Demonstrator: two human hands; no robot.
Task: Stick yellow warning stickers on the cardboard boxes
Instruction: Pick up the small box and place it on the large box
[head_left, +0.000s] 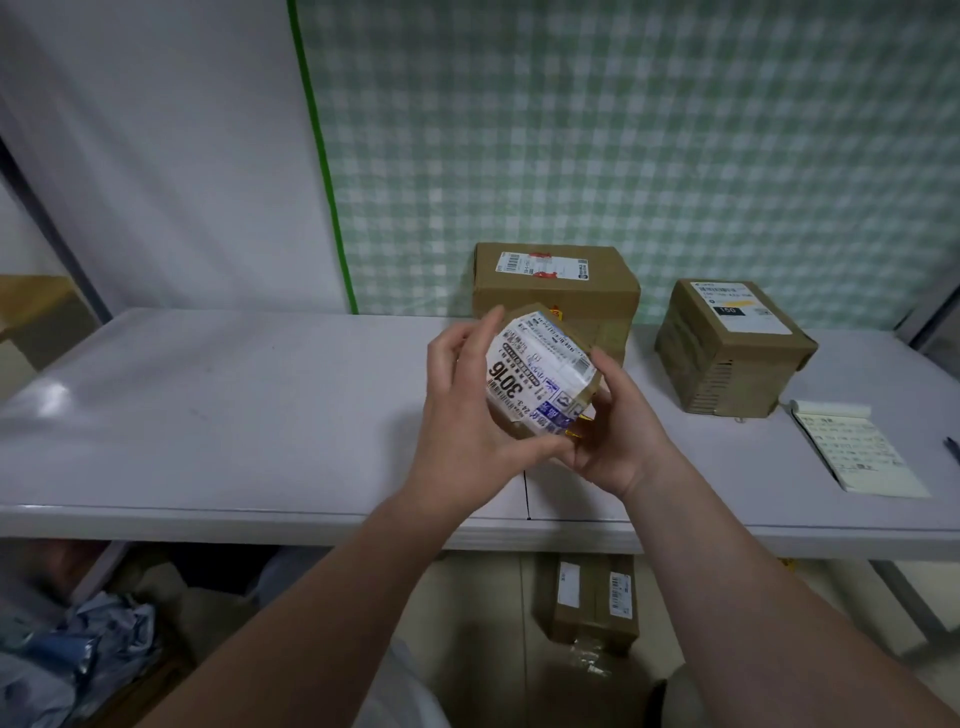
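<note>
Above the white table I hold a small cardboard box (540, 371), tilted, with a large white shipping label marked 3016 facing me. My left hand (460, 410) grips its left side and bottom, fingers curled round the edge. My right hand (615, 426) grips the right side, thumb on the label's corner. A bit of yellow shows at the box's lower right corner, by my right fingers; I cannot tell whether it is a sticker. Behind it stands a larger cardboard box (558, 283) with a white label. A cube-shaped box (727, 348) stands to the right.
The white table (234, 405) runs across the view in front of a green checked curtain. A notepad (857, 449) with writing lies at the right, a dark pen tip beside it. Under the table sit another cardboard box (595, 603) and crumpled plastic bags (78, 660).
</note>
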